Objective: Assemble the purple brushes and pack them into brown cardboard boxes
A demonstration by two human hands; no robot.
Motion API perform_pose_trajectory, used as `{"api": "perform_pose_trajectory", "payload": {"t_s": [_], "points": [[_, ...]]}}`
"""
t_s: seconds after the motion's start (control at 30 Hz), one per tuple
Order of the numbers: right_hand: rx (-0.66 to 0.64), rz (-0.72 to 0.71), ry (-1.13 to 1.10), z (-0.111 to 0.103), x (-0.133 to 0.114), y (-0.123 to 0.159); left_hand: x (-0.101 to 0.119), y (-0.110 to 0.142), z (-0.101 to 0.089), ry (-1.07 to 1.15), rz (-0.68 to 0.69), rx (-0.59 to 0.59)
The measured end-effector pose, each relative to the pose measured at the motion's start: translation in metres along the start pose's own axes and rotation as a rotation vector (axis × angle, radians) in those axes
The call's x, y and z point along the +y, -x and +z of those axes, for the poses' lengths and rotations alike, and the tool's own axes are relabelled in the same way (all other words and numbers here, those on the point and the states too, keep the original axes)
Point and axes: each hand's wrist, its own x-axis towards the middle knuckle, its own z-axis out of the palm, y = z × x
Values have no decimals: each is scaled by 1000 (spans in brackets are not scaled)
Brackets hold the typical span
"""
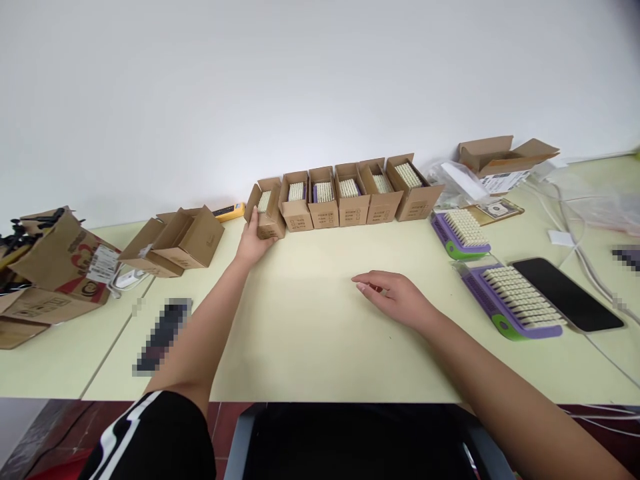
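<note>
My left hand (253, 245) reaches to the left end of a row of open cardboard boxes and grips the near left corner of the end cardboard box (273, 229). Its fingers lie up the side and its thumb runs along the lower front. Inside this box stands a block of cream-coloured bristle-like pieces (264, 201). Similar pieces show in the neighbouring boxes (353, 212), some with purple edges. My right hand (395, 297) hovers over the table, holding nothing, with fingers loosely bent and slightly apart. To its right lie two purple-and-green devices (505, 327) topped with cream rows.
A black phone (567, 293) lies beside the nearer device. Empty-looking cartons (193, 240) and a yellow tool (231, 213) are at the left, with a larger carton of black parts (70, 267) beyond. Plastic wrap (457, 183), an open box (505, 163) and cables occupy the right.
</note>
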Motion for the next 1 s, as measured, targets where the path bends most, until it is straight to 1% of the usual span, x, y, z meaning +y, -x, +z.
{"api": "perform_pose_trajectory", "payload": {"t_s": [0.07, 0.17, 0.23, 0.3, 0.33, 0.37, 0.43, 0.47, 0.53, 0.6, 0.73, 0.8, 0.9, 0.97, 1.0], "points": [[-2, -3, 12, 0, -1, 1, -2, 4, -13, -88, 60, 29], [-3, 2, 13, -1, -1, 2, -7, 13, -46, -301, 146, 163], [-10, 11, 10, -1, -1, 2, -14, 16, -75, -440, 128, 245], [-34, 18, 11, 0, 0, 3, -23, 18, -104, -590, 17, 306], [-51, 22, 12, 1, 1, 3, -28, 19, -118, -656, -67, 293], [-67, 26, 13, 2, 2, 3, -33, 21, -130, -709, -154, 251], [-90, 35, 15, 4, 3, 3, -41, 25, -147, -796, -278, 116], [-95, 40, 16, 5, 4, 3, -43, 26, -152, -833, -306, 58], [-98, 53, 13, 5, 5, 3, -46, 30, -156, -900, -300, -19], [-96, 69, 6, 5, 6, 2, -44, 31, -156, -943, -267, -64], [-78, 83, 4, 2, 9, 1, -33, 33, -158, -950, -247, -112], [-56, 69, 6, 1, 10, 1, -24, 40, -160, -925, -235, -137], [-19, 40, 2, 0, 12, 1, -5, 63, -159, -845, -197, -218], [-5, 22, 3, 1, 13, 1, 13, 86, -151, -776, -122, -228], [-1, 17, 3, 1, 13, 1, 24, 99, -145, -749, -58, -237]]}}
